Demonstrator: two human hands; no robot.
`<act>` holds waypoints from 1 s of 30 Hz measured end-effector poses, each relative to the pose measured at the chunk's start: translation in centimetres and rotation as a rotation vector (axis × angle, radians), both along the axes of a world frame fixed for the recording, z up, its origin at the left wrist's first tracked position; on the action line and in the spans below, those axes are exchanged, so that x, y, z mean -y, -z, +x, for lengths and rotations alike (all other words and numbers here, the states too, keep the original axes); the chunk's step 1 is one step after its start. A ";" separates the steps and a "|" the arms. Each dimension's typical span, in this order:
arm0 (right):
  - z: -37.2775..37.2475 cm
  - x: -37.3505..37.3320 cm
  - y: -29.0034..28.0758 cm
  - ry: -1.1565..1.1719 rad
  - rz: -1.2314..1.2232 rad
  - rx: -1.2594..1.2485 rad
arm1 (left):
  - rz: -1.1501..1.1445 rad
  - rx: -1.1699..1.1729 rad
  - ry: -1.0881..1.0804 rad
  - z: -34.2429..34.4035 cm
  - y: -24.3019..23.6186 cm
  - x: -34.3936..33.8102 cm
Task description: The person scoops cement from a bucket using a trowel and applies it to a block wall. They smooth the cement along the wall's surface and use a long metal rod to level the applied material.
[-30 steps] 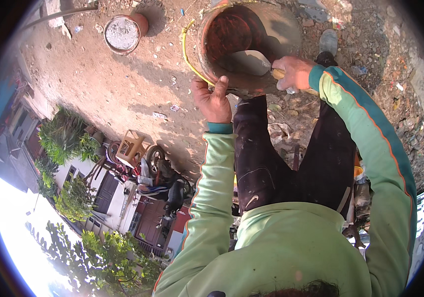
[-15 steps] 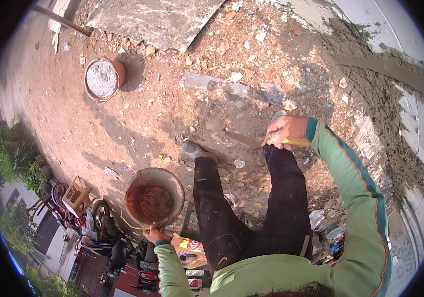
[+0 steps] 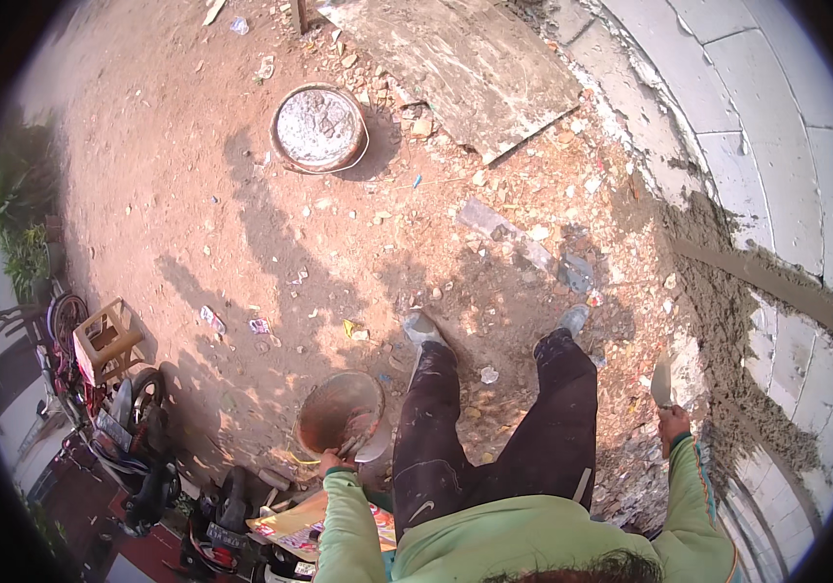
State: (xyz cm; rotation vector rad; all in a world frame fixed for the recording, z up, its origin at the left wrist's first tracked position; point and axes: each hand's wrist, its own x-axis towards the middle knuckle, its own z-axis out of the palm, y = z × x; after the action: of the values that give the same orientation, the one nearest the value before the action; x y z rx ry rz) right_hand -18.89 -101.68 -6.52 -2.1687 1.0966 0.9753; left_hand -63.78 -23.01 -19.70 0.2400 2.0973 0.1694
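Observation:
My left hand (image 3: 338, 461) is closed on the rim of a bucket (image 3: 342, 406), low and to the left of my legs. The bucket is tilted, and its inside is stained reddish with grey smears. Off to the right, my right hand (image 3: 673, 425) grips a trowel (image 3: 662, 381), its blade pointing away from me. Close by on that side is a wall base with wet grey mortar (image 3: 728, 321) spread along it. The trowel's handle is mostly hidden in my fingers.
A second bucket (image 3: 319, 131), full of grey mix, stands far left of centre. Beyond lies a large worn board (image 3: 465, 68); a narrow strip (image 3: 504, 231) is nearer. Rubble covers the ground by the block wall (image 3: 757, 87). A chair (image 3: 107, 340) and parked motorbikes are at left.
My right hand has swung from beside my knee out to the right with the trowel. The held bucket has tipped and sits closer to my leg. The whole view has shifted.

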 end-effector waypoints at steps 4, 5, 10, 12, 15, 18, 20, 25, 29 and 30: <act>-7.8 -8.5 -1.4 0.065 -0.027 -0.209 | 0.034 0.104 -0.147 13.9 0.7 -5.3; -10.3 -9.3 0.4 0.177 0.089 -0.265 | 0.080 0.105 -0.049 14.7 1.8 -9.4; -4.0 -22.5 3.6 -0.089 0.283 -0.285 | 0.387 0.189 -0.115 24.7 1.8 -23.0; -0.3 -27.0 4.7 0.061 0.280 -0.317 | 0.527 0.261 -0.197 27.5 1.5 -27.8; 4.8 -31.2 8.4 0.105 0.303 -0.237 | 0.685 0.244 -0.253 32.1 1.3 -32.0; 10.1 -33.7 14.1 0.099 0.350 -0.100 | 0.511 0.071 0.163 36.0 -0.3 -27.8; 15.1 -36.5 17.3 -0.028 0.334 -0.052 | 0.349 0.068 0.546 38.5 0.6 -24.5; 24.6 -48.5 22.5 -0.364 0.412 0.043 | 0.438 0.308 1.207 52.3 -0.8 -14.9; 28.4 -62.9 26.9 -0.223 0.604 -0.038 | 0.472 0.541 1.385 60.5 -5.3 -12.2; 29.9 -67.0 26.8 -0.194 0.597 -0.109 | 0.461 0.552 1.424 61.2 -6.4 -12.4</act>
State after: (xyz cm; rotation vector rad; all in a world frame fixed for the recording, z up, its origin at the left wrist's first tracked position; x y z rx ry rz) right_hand 10.99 -34.64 -33.31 -1.7586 0.5406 1.3203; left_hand -2.55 -10.60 -13.32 1.6468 0.9447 -0.1428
